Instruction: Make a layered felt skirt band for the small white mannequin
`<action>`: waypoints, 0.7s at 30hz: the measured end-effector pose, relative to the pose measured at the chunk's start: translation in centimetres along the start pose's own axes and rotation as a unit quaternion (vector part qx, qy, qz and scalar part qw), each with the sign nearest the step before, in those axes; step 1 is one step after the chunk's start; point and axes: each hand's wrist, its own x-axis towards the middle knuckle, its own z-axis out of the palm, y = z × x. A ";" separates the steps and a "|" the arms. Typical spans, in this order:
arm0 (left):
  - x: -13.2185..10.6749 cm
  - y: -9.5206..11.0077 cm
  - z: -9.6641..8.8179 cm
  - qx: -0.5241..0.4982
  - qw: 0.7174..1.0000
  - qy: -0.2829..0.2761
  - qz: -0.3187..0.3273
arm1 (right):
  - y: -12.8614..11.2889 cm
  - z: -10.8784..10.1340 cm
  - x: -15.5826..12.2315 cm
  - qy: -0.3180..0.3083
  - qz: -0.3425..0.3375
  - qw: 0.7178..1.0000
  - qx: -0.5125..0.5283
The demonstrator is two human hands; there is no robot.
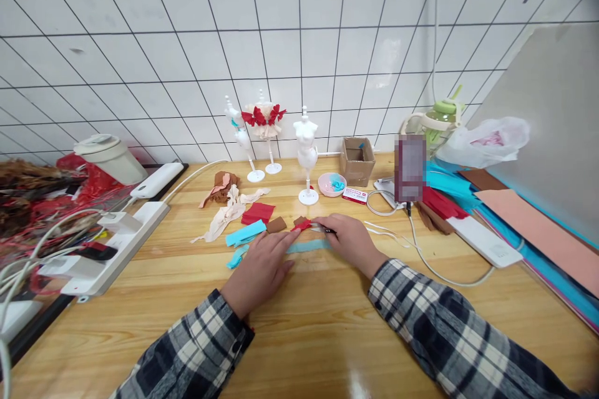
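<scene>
My left hand [265,262] lies palm down on the table, fingers stretched out, its fingertips touching a small piece of red crepe paper or cloth [303,225]. My right hand [349,238] is closed around a slim metal tool [321,227] with a dark part; its kind is mostly hidden. The tool's tip meets the right end of the red piece. Beneath both hands runs a light blue strip [309,246]. Near my left hand lie a folded blue strip [246,234], a brown piece [276,225] and a red piece [258,213].
A bare white mini mannequin [307,149] stands ahead; two dressed ones [269,121] are behind it. Right of them are a pink dish [332,184], a cardboard box [357,162] and a phone [410,168] on a cable. A power strip [116,246] lies left.
</scene>
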 end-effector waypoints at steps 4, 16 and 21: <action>0.0 -0.9 -0.1 -0.024 0.998 0.044 -0.048 | -0.6 0.0 2.6 -0.009 -0.032 0.999 -0.037; 0.2 -1.5 0.2 -0.109 0.983 0.098 -0.107 | 0.3 0.7 3.1 0.026 0.033 0.999 -0.013; 0.5 -1.7 0.4 -0.149 0.971 0.116 -0.144 | 0.4 0.7 3.0 -0.031 0.015 0.999 -0.036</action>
